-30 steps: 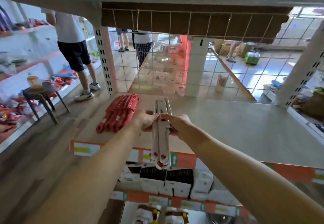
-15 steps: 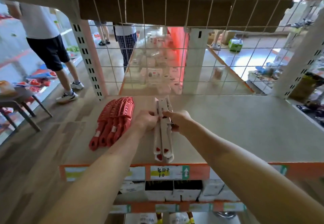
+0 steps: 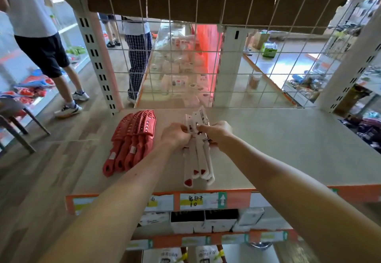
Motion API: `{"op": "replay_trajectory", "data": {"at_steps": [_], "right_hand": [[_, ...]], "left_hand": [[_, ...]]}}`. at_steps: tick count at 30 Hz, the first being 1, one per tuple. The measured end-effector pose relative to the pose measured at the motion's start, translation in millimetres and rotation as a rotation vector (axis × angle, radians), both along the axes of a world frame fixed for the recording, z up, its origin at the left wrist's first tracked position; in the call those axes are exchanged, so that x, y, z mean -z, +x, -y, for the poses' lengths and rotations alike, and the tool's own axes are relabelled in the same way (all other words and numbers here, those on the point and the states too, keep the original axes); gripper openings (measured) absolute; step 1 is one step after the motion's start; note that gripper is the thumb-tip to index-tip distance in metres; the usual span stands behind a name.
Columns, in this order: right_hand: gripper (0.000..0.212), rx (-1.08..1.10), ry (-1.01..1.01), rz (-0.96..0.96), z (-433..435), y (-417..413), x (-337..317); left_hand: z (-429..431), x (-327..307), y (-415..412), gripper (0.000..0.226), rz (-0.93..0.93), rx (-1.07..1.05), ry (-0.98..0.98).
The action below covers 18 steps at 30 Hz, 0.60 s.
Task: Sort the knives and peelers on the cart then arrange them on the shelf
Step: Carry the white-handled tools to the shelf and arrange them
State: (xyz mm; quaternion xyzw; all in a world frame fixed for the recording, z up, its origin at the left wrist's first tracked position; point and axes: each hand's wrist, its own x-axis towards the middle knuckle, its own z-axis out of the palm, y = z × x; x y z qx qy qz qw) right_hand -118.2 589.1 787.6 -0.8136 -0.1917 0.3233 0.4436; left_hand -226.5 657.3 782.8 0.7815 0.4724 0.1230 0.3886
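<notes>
A bundle of white knives (image 3: 198, 160) with red marks on the handle ends lies on the grey shelf (image 3: 278, 149), handles pointing toward me. My left hand (image 3: 175, 135) and my right hand (image 3: 216, 132) both grip the bundle near its blade end. The white sheathed tips (image 3: 195, 116) stick out beyond my fingers and fan apart slightly. To the left, several red sheathed knives (image 3: 132, 143) lie side by side in a neat row on the same shelf, apart from my left hand.
A wire mesh panel (image 3: 206, 67) closes the shelf's back. White uprights (image 3: 97, 60) stand at the corners. The right part of the shelf is bare. Boxes (image 3: 204, 220) fill the shelf below. People (image 3: 43, 42) stand in the aisle at left, near a stool (image 3: 14, 118).
The white knife bundle has come down from above the shelf edge onto the shelf surface and further in. Both hands still grip it, and the tips have spread apart a little.
</notes>
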Motion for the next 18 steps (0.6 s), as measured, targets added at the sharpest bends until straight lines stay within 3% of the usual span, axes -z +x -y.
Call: {"op": "replay_trajectory", "data": {"at_steps": [6, 18], "right_hand": [[0.036, -0.021, -0.038, 0.040, 10.5, 11.6, -9.3], [0.026, -0.052, -0.072, 0.038, 15.4, 14.8, -7.8]], "left_hand": [[7.4, -3.7, 0.2, 0.028, -0.146, 0.187, 0.122], [11.1, 6.4, 3.5, 0.055, -0.335, 0.279, 0.314]]}}
